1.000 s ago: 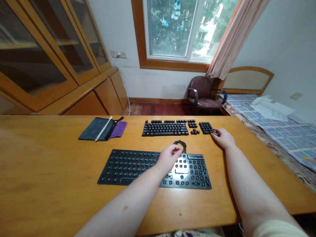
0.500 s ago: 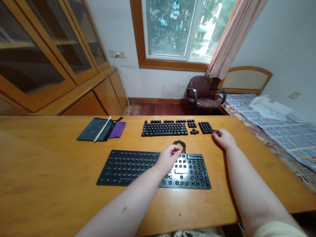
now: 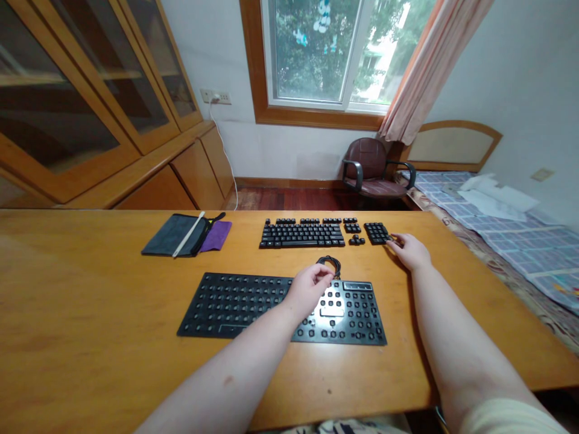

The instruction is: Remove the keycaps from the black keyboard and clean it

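The black keyboard base (image 3: 271, 307) lies flat on the table with its key switches bare. My left hand (image 3: 311, 286) hovers over or rests on its upper middle, fingers pinched together; whatever they may hold is too small to make out. Behind the base, loose black keycaps (image 3: 301, 235) are laid out in keyboard order. At the right end is the number-pad group of keycaps (image 3: 375, 233). My right hand (image 3: 409, 250) is at this group's right edge, thumb and finger closed around a dark keycap there. A coiled black cable (image 3: 330, 260) sits behind the base, near my left fingertips.
On the left of the wooden table (image 3: 90, 313) lie a dark grey pouch (image 3: 169, 235), a pale stick (image 3: 190, 234) across it and a purple cloth (image 3: 217, 235). Beyond the table stand an office chair (image 3: 368, 169) and a bed (image 3: 520, 229). A glass-door cabinet (image 3: 122, 163) is at left.
My right hand has shifted very slightly left along the edge of the number-pad keycaps. My left hand stays in the same place over the keyboard base.
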Demonstrator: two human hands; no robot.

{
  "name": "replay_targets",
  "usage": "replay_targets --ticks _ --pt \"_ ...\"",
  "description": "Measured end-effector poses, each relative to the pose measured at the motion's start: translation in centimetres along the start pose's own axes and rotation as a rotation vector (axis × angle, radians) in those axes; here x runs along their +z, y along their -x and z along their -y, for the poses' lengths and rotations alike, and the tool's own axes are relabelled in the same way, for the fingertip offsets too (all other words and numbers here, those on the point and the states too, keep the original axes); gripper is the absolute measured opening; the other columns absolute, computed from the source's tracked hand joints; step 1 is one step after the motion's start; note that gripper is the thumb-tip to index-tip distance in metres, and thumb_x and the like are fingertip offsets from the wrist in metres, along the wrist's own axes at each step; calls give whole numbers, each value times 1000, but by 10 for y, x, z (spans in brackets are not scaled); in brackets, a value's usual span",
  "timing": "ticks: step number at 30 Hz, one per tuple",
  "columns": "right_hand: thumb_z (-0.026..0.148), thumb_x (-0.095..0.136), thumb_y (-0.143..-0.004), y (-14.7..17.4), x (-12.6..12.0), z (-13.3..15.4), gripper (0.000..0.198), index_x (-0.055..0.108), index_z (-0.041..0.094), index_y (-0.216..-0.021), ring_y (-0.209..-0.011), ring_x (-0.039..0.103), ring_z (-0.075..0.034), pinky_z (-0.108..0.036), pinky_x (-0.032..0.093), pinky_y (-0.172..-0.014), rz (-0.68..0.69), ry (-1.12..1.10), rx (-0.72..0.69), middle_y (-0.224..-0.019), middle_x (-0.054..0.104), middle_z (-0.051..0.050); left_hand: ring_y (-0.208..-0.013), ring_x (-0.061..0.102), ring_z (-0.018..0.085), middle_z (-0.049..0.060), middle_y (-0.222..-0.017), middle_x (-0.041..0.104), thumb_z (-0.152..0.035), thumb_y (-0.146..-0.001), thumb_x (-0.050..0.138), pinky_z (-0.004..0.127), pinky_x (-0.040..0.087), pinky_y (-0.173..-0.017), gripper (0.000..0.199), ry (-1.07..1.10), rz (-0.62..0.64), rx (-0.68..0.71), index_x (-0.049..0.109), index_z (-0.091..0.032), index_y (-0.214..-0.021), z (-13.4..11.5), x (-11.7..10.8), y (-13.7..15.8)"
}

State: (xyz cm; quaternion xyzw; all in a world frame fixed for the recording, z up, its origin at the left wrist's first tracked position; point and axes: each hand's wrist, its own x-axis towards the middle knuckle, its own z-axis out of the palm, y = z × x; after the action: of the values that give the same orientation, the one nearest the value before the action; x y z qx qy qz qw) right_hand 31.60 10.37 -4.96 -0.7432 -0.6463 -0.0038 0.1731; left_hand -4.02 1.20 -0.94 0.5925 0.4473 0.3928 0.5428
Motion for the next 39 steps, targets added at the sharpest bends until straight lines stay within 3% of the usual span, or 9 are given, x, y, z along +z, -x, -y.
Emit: replay_targets --ticks 7,12,30,34,39 --pt "64 47 -78 -6 1 4 62 58 21 -122 -96 59 -25 -34 45 -76 -3 13 33 -104 65 -10 -71 59 14 1 -77 64 -26 -79 55 26 46 -67 14 -18 4 1 63 -16 -85 0 0 1" --pt "62 41 -82 -13 0 3 57 61 23 -119 -90 60 -24 -33 44 -71 -9 -21 55 -96 66 -8 -71 60 15 2 -77 64 -28 -79 55 27 46 -67 15 -34 7 23 63 -17 -86 4 -1 0" --pt "57 40 -85 -14 1 4 49 64 25 -115 -93 59 -22 -31 44 -74 -12 -15 0 -97 65 -7 -71 60 15 2 -78 64 -24 -79 54 27 46 -68 14 -43 4 8 63 -16 -85 -3 0 1" --pt "51 41 -86 -14 4 -1 43 66 25 -109 -93 58 -23 -33 44 -77 -80 -87 -30 -94 64 -7 -72 60 15 2 -78 64 -24 -79 54 27 47 -69 14 -42 6 12 63 -16 -85 -2 0 1" --pt "25 25 -90 -5 2 -13 44 65 16 -106 -104 53 -24 -39 41 -92 -220 -145 -24 -104 61 -11 -72 60 15 2 -77 64 -26 -80 54 28 47 -70 15 -45 0 25 63 -16 -85 2 -1 0"
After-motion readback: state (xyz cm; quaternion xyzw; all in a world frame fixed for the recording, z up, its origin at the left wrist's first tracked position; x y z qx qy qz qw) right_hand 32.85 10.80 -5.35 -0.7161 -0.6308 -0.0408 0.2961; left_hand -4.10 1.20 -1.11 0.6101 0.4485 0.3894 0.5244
